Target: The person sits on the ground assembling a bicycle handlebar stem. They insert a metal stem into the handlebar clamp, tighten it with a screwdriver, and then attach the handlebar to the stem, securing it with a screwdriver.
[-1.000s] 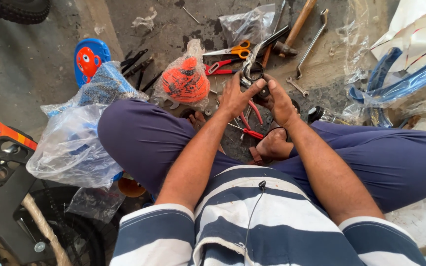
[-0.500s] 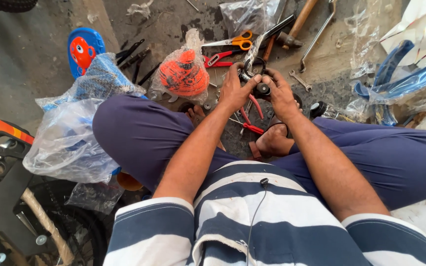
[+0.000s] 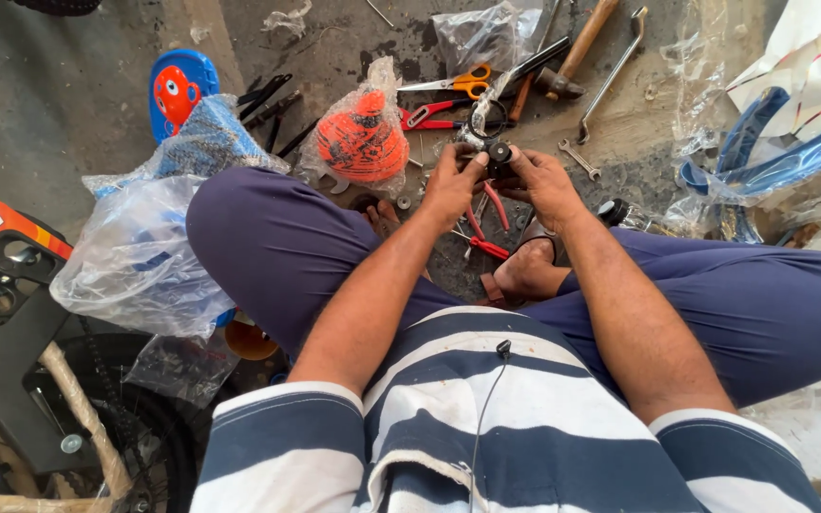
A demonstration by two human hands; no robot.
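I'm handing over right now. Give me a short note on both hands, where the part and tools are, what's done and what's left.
Left hand and right hand both grip a small black and metal part, held over the floor in front of the crossed legs.
Red-handled pliers lie just under the hands. Scissors, hammer and wrench lie beyond them on the concrete. An orange part in a plastic bag sits to the left.
Done: part picked up, in both hands.
Left: cannot tell; the fingers hide the work.
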